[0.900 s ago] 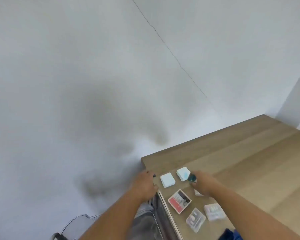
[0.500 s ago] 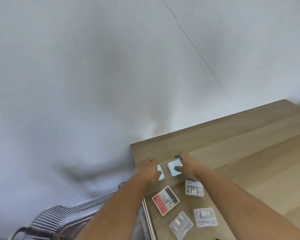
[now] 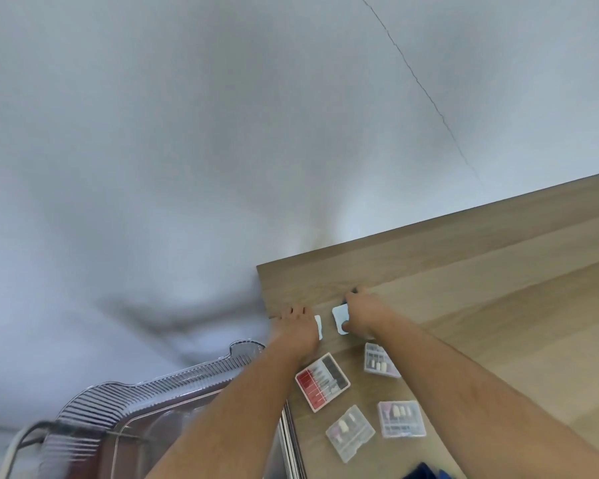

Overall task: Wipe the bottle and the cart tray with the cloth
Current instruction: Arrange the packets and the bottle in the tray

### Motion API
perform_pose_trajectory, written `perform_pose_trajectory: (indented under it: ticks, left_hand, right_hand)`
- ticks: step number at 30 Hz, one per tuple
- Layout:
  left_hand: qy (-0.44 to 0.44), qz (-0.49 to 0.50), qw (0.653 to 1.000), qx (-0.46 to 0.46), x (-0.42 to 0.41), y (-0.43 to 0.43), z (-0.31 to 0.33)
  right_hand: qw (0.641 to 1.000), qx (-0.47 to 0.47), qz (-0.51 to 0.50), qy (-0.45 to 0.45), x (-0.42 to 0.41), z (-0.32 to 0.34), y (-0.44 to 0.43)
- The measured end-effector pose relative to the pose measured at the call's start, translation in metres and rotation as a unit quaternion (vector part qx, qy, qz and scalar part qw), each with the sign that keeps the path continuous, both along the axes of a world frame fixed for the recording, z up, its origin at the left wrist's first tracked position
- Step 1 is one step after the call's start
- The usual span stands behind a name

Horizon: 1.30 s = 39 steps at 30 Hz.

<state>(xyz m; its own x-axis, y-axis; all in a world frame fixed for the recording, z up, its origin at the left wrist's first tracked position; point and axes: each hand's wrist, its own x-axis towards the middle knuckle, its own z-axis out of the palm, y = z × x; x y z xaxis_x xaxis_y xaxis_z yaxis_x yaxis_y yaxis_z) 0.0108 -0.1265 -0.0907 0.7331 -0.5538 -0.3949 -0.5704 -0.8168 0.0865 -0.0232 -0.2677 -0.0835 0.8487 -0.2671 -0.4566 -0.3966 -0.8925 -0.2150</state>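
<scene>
Wooden tabletop [image 3: 481, 305], smooth and pale-grained, carries two small white square boxes. The left hand [image 3: 296, 328] lies over one box [image 3: 318, 326], though whether it grips is unclear; the right hand [image 3: 363, 314] pinches the other box [image 3: 340, 319] by its edges. Toward six o'clock lie four clear hard cases [image 3: 322, 381]. A ribbed clear cart tray [image 3: 146, 392] sits at eight o'clock; bottle and cloth are not clearly in view. Forearms crossing the cases could nudge them off the near edge, since hard plastic probably slides easily on this surface.
</scene>
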Motion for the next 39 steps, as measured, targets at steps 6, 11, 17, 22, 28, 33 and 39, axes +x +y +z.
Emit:
perform_pose_trajectory:
  ticks: [6, 11, 17, 22, 28, 33, 39]
  left_hand:
    - [0.064, 0.085, 0.984, -0.14, 0.004, 0.007, 0.009]
    - [0.092, 0.153, 0.94, -0.291, 0.004, 0.034, 0.027]
    - [0.102, 0.226, 0.893, -0.375, 0.001, 0.093, 0.053]
    - [0.094, 0.247, 0.886, -0.38, -0.003, 0.154, 0.057]
    - [0.093, 0.296, 0.883, -0.352, -0.009, 0.224, 0.033]
    - [0.114, 0.319, 0.891, -0.301, -0.016, 0.262, 0.0]
    - [0.115, 0.418, 0.856, -0.282, -0.019, 0.294, -0.043]
  right_hand:
    - [0.99, 0.11, -0.076, -0.038, -0.003, 0.002, -0.011]
    - [0.946, 0.26, -0.171, -0.095, -0.009, 0.006, -0.02]
    - [0.901, 0.36, -0.201, -0.138, -0.007, 0.019, 0.003]
    - [0.882, 0.421, -0.152, -0.148, -0.013, 0.041, 0.059]
    - [0.885, 0.434, -0.099, -0.136, -0.022, 0.049, 0.145]
    - [0.904, 0.397, -0.109, -0.118, -0.022, 0.026, 0.195]
    - [0.906, 0.385, -0.169, -0.054, -0.021, -0.036, 0.239]
